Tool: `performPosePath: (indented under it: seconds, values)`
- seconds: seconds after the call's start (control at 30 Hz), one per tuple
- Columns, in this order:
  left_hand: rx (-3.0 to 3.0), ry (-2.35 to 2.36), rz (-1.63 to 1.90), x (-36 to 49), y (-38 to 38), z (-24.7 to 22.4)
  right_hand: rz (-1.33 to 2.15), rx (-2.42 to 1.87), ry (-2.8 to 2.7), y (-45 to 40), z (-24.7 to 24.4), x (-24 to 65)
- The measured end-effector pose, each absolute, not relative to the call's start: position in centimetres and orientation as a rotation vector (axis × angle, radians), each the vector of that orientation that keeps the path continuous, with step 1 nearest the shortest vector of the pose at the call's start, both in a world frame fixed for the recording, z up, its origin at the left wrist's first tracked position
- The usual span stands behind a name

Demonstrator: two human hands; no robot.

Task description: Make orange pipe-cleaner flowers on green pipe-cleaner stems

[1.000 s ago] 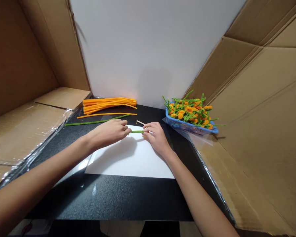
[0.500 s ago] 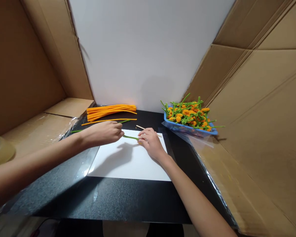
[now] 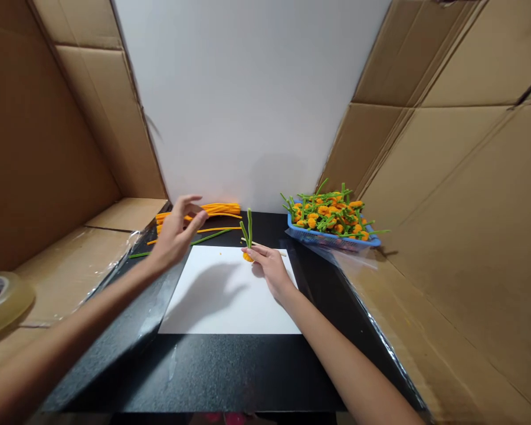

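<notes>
My right hand (image 3: pixel 268 265) pinches a small pipe-cleaner flower, or something shaped like a pumpkin, with an orange round head (image 3: pixel 248 257) and two green stems (image 3: pixel 249 227) pointing up. It is held just over the white sheet (image 3: pixel 230 307). A thin pale wooden stick (image 3: pixel 261 245) lies behind the fingers, partly hidden by them. My left hand (image 3: pixel 181 227) is raised to the left of the sheet, fingers apart and holding nothing. Behind it lies a bundle of orange pipe cleaners (image 3: pixel 221 209), with a green pipe cleaner (image 3: pixel 212 237) in front.
A blue basket (image 3: pixel 336 239) at the back right is heaped with orange and green pipe-cleaner pieces (image 3: pixel 327 212). A clear plastic bag (image 3: pixel 354 257) lies below it. A roll of tape (image 3: pixel 9 301) sits far left on cardboard. Cardboard walls (image 3: pixel 460 195) flank the black table (image 3: pixel 212 372).
My left hand has let go of the green stem and moved up and left, its fingers opening. In my right hand the flower has turned, so its green stems now point upward.
</notes>
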State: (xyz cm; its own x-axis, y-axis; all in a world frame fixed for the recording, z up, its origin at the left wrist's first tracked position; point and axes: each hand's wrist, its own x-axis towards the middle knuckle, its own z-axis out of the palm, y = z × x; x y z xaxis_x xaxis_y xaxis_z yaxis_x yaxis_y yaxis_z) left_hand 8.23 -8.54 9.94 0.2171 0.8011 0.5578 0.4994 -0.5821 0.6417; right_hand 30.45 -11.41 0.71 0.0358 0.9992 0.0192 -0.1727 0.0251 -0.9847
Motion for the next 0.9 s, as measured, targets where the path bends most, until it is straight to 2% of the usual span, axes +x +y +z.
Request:
performPosePath:
  seconds: [0.13, 0.27, 0.4, 0.6, 0.9]
  values:
    - [1.821, 1.009, 1.012, 12.9, -9.2, 4.2, 1.240, -0.956, -0.858, -11.6, 0.9, 29.8]
    - [1.490, 0.891, 1.085, 16.9, -9.6, 1.0, 1.160, -0.925, -0.778, -11.6, 0.9, 29.8]
    - [1.244, 0.846, 1.211, 17.8, -9.5, 0.4, 1.014, -0.985, -0.810, -11.4, 0.6, 29.9]
    - [0.814, 0.761, 1.198, 17.6, -9.8, 0.1, 0.855, -1.069, -1.053, -11.3, 0.1, 30.1]
    - [0.868, 0.743, 1.192, 17.3, -9.8, -0.1, 0.844, -1.085, -1.239, -11.2, 0.5, 30.8]
